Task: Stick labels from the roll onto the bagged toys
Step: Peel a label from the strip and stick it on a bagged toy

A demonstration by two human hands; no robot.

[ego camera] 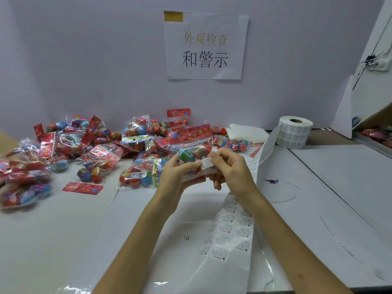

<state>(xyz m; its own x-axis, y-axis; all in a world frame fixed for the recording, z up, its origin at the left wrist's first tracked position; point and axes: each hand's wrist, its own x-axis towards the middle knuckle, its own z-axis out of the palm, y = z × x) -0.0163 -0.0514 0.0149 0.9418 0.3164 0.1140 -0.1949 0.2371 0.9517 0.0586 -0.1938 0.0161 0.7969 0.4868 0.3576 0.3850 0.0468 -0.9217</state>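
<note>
Two hands meet above the white table (318, 187), both on one bagged toy (192, 154). The left hand (176, 177) curls around the bag from below, thumb pressing a white label (207, 163) against the plastic; the right hand (231, 168) pinches the label's other edge. The label roll (295, 132) stands upright at the back right, its strip (231, 228) trailing toward the person. More bagged toys (84, 149) lie heaped at left.
</note>
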